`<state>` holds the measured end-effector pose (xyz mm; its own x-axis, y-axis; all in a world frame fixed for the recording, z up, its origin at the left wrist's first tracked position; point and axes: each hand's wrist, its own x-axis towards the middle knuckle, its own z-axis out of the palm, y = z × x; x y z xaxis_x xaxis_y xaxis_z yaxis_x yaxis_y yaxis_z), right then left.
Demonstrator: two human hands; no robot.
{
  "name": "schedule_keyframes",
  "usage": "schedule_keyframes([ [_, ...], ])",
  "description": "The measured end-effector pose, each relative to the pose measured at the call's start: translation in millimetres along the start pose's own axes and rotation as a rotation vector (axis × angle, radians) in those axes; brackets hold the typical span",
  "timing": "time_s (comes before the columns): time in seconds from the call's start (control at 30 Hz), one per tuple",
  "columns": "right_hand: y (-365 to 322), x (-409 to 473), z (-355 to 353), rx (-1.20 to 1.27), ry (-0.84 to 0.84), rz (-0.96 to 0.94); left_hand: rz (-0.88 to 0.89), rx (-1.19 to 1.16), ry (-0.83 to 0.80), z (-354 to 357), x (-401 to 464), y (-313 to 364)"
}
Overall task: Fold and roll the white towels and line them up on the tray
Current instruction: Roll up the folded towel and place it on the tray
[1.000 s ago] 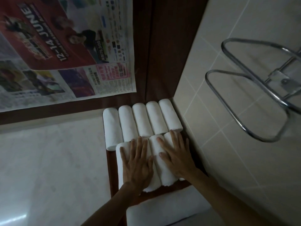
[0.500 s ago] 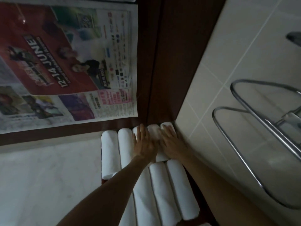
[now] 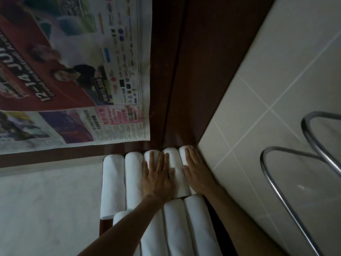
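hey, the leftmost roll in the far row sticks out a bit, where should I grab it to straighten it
Grip the leftmost roll around its middle, coming from above and from its open left side. It is a long cylinder lying lengthwise; its right side touches the next roll, but nothing crowds its left. The left hand, flat on nearby rolls, is closest.

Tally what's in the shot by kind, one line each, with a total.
Rolled white towels, far row: 5
Rolled white towels, near row: at least 4, partly hidden by the arm
Hands: 2, left hand and right hand, both flat on the far row
Newspaper sheet: 1
Metal rack: 1
Total: at least 13
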<state>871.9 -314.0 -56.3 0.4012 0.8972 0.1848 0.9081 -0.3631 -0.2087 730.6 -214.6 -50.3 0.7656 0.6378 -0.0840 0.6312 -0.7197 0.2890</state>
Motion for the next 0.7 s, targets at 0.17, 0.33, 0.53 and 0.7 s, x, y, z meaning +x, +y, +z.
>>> schedule_keyframes([
  [0.17,-7,-3,0,0.004,0.08,0.085,0.008,-0.003,-0.008,2,-1,1],
  [0.33,-1,-8,13,0.058,-0.017,0.153,-0.028,-0.139,0.047,-9,5,16],
  [0.53,12,-9,21,0.153,-0.088,0.099,0.009,-0.493,0.229,-1,14,56],
  [0.7,10,-9,22,0.431,0.065,0.177,-0.037,-0.319,0.177,31,18,51],
])
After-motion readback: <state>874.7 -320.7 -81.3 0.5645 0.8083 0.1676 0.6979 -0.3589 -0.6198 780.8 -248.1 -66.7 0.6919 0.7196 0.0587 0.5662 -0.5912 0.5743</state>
